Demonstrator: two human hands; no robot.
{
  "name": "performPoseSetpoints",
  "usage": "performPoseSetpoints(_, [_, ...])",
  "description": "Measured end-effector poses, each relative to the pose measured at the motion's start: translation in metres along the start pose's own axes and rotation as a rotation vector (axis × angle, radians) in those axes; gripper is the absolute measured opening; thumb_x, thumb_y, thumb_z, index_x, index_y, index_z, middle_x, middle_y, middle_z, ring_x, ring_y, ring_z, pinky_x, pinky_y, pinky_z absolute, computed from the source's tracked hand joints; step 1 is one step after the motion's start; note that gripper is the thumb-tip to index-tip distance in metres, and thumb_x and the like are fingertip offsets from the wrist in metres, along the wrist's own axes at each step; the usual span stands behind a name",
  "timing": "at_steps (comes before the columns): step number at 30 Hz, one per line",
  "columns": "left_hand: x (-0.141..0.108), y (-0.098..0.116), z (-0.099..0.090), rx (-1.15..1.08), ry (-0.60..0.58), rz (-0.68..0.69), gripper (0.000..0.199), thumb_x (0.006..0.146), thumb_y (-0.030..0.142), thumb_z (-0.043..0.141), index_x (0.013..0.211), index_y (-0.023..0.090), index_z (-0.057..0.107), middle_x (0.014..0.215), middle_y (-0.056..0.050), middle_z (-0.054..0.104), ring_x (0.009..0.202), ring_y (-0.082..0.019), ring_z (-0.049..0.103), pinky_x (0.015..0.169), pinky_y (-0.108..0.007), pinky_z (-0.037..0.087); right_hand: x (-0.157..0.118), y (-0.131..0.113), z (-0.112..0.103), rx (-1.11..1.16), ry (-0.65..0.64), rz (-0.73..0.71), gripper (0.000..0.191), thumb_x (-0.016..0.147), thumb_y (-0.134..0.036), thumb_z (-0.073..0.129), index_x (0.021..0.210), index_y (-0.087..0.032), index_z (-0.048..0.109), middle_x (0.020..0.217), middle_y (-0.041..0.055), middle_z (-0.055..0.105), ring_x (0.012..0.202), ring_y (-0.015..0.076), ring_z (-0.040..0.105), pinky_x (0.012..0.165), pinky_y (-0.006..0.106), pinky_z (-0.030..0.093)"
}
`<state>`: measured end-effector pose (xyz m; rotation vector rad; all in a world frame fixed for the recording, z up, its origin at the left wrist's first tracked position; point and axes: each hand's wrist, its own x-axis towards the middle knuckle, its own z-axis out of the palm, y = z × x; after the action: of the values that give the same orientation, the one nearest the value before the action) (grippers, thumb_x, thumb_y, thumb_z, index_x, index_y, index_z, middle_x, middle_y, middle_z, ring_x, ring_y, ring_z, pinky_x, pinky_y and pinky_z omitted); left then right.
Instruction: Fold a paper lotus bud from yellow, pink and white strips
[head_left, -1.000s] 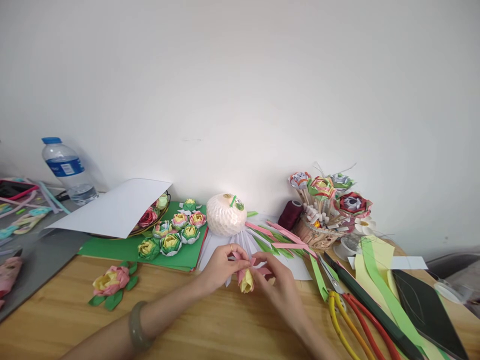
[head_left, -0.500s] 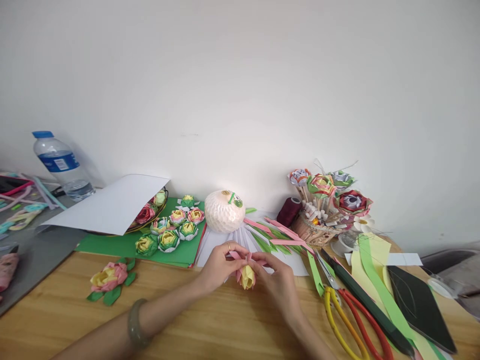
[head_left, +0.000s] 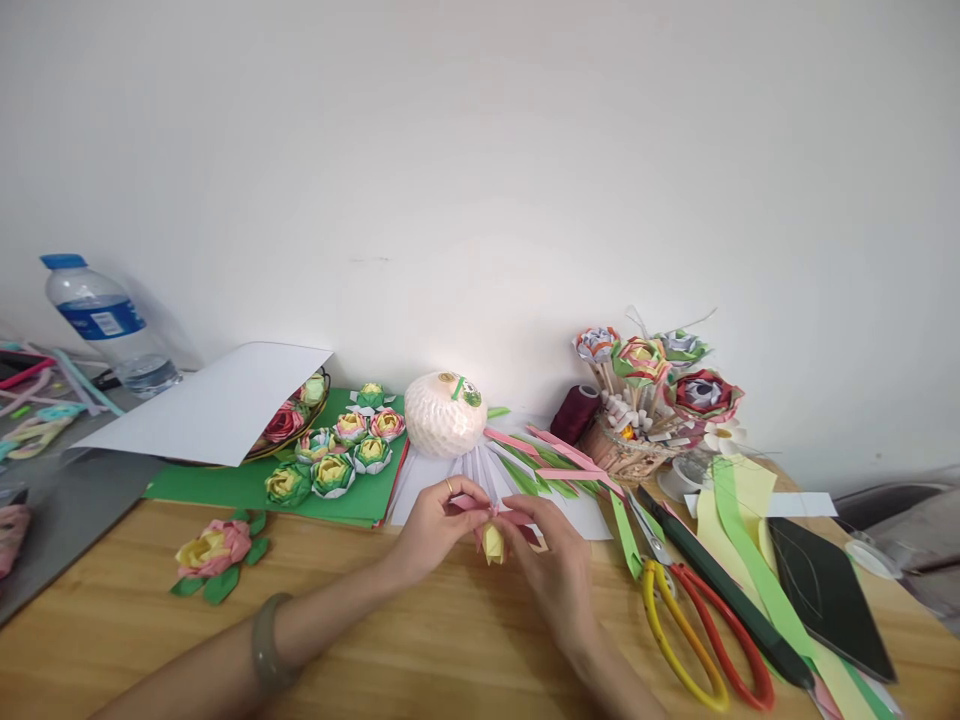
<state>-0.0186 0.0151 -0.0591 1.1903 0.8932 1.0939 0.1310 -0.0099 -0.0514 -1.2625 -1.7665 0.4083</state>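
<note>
A small paper flower [head_left: 493,545] with a yellow middle and pink petals hangs with its open end down between my two hands. My left hand [head_left: 439,530], ringed and with a bangle on the wrist, pinches a pink petal at its base. From the other side my right hand [head_left: 551,555] grips the flower's pink paper with thumb and fingers. The fingertips hide much of the base. Behind them a pile of white folded strips [head_left: 465,475] lies near pink strips [head_left: 574,475] and green strips [head_left: 525,480].
Several paper flowers [head_left: 334,474] sit on green card [head_left: 210,492]. A finished-looking pink flower [head_left: 214,550] lies at left. Behind stands a foam-wrapped ball [head_left: 445,415]. Scissors [head_left: 682,600], a cutter knife [head_left: 739,590], a black tablet [head_left: 832,595] and a flower basket [head_left: 630,450] occupy the right. A bottle [head_left: 109,325] stands at left.
The whole view has shifted slightly. Pink paper now spreads sideways from the fingertips at the flower's base, and less of the yellow middle shows. Both hands keep their pinch.
</note>
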Motion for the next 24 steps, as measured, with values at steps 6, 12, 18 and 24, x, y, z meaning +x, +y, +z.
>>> performPoseSetpoints(6, [-0.0008,0.0013,0.0001,0.015,-0.018,0.026,0.017,0.068,0.029,0.066,0.072,0.015,0.057,0.064,0.0,0.058,0.057,-0.012,0.055,0.057,-0.025,0.046,0.0021,-0.0021,-0.0015,0.052,-0.068,-0.046,0.008,0.082,-0.023,0.052,0.086,-0.021,0.058,0.083,0.0057,0.064,0.072,0.017,0.061,0.061,0.027,0.051])
performPoseSetpoints(12, [-0.0014,0.0004,-0.0012,0.055,-0.016,0.038,0.018,0.069,0.029,0.065,0.075,0.015,0.057,0.066,-0.001,0.059,0.057,-0.011,0.055,0.057,-0.024,0.046,0.0015,0.0007,-0.0011,0.053,-0.031,-0.087,0.005,0.081,-0.018,0.054,0.085,-0.021,0.056,0.078,0.0038,0.062,0.068,0.015,0.059,0.06,0.025,0.05])
performPoseSetpoints(18, [-0.0013,0.0003,-0.0008,0.071,-0.016,0.087,0.016,0.069,0.027,0.065,0.075,0.014,0.058,0.066,0.001,0.057,0.056,-0.01,0.055,0.056,-0.022,0.045,0.004,0.0053,0.0001,0.094,-0.052,-0.178,0.007,0.082,-0.016,0.053,0.087,-0.021,0.055,0.081,0.0042,0.062,0.073,0.0152,0.06,0.062,0.024,0.05])
performPoseSetpoints(24, [-0.0008,-0.0004,-0.0011,0.051,-0.055,0.094,0.014,0.071,0.026,0.063,0.073,0.014,0.056,0.065,0.002,0.055,0.053,-0.009,0.055,0.052,-0.021,0.045,0.0047,0.0065,-0.0003,0.097,-0.091,-0.174,0.01,0.082,-0.014,0.052,0.088,-0.022,0.052,0.079,0.0021,0.058,0.069,0.0134,0.057,0.06,0.023,0.048])
